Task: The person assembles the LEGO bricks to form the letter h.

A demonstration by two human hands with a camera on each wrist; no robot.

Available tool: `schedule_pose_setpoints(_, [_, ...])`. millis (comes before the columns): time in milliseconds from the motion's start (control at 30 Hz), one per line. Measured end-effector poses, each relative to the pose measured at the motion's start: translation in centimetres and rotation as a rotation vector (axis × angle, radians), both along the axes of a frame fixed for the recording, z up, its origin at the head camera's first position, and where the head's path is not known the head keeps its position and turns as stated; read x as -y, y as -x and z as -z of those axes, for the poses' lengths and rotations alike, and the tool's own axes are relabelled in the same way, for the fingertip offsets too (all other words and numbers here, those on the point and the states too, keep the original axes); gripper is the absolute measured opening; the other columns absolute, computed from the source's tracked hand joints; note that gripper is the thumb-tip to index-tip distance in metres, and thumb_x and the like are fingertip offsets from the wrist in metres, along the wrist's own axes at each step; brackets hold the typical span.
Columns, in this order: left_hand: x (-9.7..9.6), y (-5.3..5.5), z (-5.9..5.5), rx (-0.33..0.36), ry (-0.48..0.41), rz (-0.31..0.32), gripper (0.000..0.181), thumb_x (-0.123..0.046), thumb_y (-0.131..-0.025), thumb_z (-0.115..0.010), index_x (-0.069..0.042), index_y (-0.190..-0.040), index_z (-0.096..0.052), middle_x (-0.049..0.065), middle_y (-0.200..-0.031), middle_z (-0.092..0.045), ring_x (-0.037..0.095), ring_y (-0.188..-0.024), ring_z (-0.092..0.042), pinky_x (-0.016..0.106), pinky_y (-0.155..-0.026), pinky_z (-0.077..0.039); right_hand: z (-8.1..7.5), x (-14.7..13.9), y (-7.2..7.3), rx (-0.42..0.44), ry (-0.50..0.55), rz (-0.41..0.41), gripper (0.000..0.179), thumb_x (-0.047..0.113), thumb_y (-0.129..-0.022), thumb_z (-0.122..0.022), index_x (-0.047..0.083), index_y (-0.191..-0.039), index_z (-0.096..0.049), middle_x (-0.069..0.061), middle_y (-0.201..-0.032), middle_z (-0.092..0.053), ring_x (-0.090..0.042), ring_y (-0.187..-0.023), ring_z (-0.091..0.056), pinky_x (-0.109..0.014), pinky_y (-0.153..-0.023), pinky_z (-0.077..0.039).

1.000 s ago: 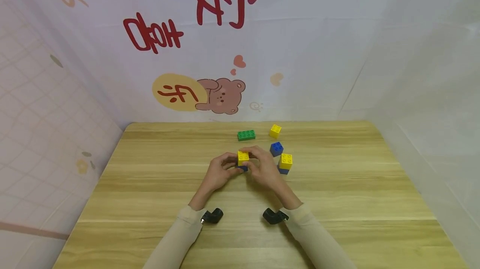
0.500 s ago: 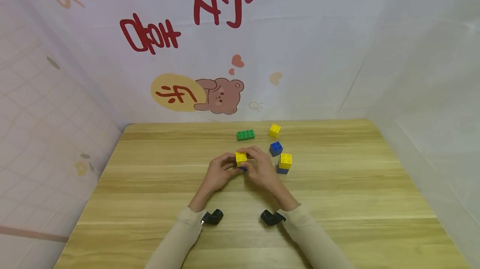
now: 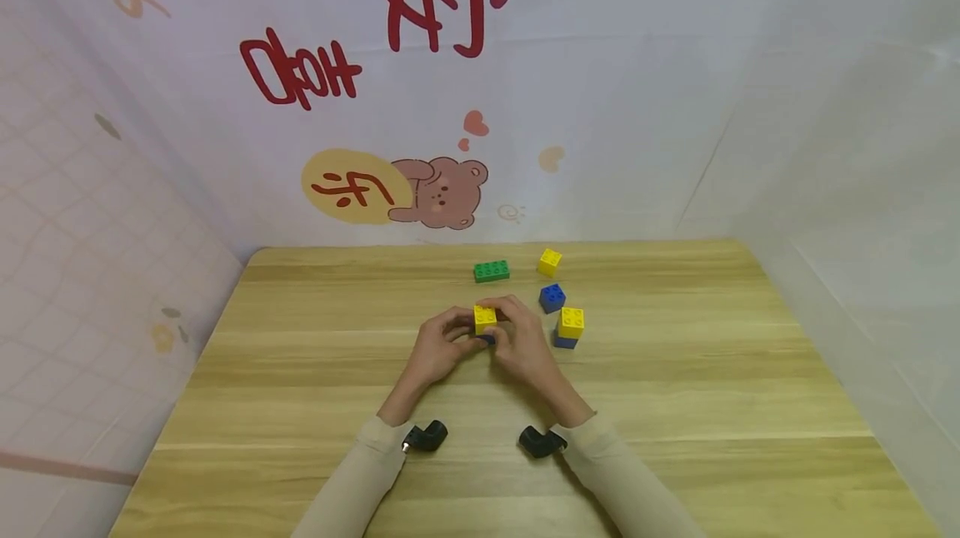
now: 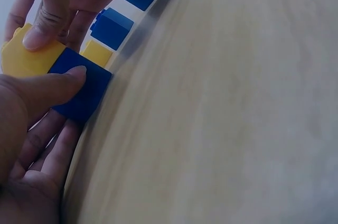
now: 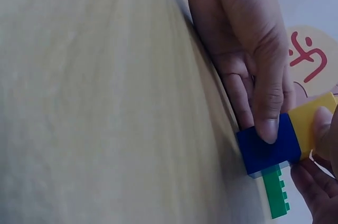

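Both hands meet around a two-brick column near the middle of the table. My left hand [image 3: 437,346] pinches the lower blue brick [image 4: 90,89], its thumb flat along the near face. My right hand [image 3: 525,342] grips the yellow brick [image 3: 484,320] on top, thumb on its near side and fingers behind. The two bricks sit face to face in both wrist views, the blue one's base close to the wood. Fingers cover part of the yellow brick's sides.
Right of the hands stands another stack, a yellow brick [image 3: 571,321] on a blue brick [image 3: 566,341]. Beyond it lie a single blue brick [image 3: 552,298] and a single yellow brick [image 3: 550,262]. A long green brick [image 3: 491,271] lies toward the back edge of the wooden table [image 3: 675,405].
The yellow brick shifts slightly left, then back over the blue brick. Both hands keep their hold in about the same place, and the other bricks stay put.
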State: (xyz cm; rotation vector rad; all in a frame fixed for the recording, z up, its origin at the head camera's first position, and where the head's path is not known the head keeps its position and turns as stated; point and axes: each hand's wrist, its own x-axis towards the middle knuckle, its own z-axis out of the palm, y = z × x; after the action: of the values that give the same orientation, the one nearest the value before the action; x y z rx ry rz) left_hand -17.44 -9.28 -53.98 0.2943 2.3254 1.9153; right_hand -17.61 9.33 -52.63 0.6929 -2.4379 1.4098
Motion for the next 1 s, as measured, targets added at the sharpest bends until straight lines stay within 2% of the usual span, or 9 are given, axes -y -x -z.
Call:
schedule_pose_setpoints(267, [0.0, 0.1, 0.0, -0.004, -0.01, 0.034, 0.037, -0.012, -0.089, -0.081, -0.007, -0.123, -0.069, 0.015, -0.127, -0.068, 0.03, -0.12, -0.068, 0.038, -0.105, -0.057, -0.3, -0.3, -0.2, 0.008, -0.05, 0.003, 0.039, -0.001, -0.095, -0.069, 0.015, -0.131, -0.064, -0.003, -0.123, -0.067, -0.02, -0.112, -0.067, -0.037, -0.098, -0.06])
schedule_pose_setpoints(533, [0.0, 0.0, -0.4, 0.011, -0.005, 0.024, 0.037, -0.008, -0.088, -0.081, -0.009, -0.123, -0.069, 0.013, -0.127, -0.068, 0.029, -0.119, -0.069, 0.032, -0.102, -0.058, -1.2, -1.1, 0.0, 0.039, -0.113, -0.063, 0.045, 0.001, -0.095, -0.07, 0.014, -0.137, -0.062, -0.004, -0.126, -0.068, -0.02, -0.118, -0.067, -0.036, -0.1, -0.059])
schedule_pose_setpoints(833, [0.1, -0.1, -0.2, -0.011, 0.01, 0.016, 0.035, -0.01, -0.088, -0.081, -0.01, -0.121, -0.07, 0.011, -0.125, -0.07, 0.025, -0.117, -0.07, 0.028, -0.1, -0.058, -2.3, -1.3, -0.7, 0.072, -0.17, -0.068, 0.053, 0.004, -0.094, -0.073, 0.011, -0.144, -0.058, -0.008, -0.136, -0.066, -0.028, -0.121, -0.065, -0.045, -0.101, -0.058])
schedule_pose_setpoints(1000, [0.2, -0.2, -0.1, -0.012, 0.01, 0.018, 0.035, -0.01, -0.088, -0.081, -0.012, -0.121, -0.07, 0.01, -0.124, -0.07, 0.023, -0.117, -0.07, 0.026, -0.101, -0.058, -3.2, -1.5, -1.3, 0.111, -0.175, -0.049, 0.055, 0.011, -0.095, -0.073, 0.016, -0.147, -0.055, -0.009, -0.142, -0.062, -0.036, -0.122, -0.062, -0.051, -0.103, -0.056])
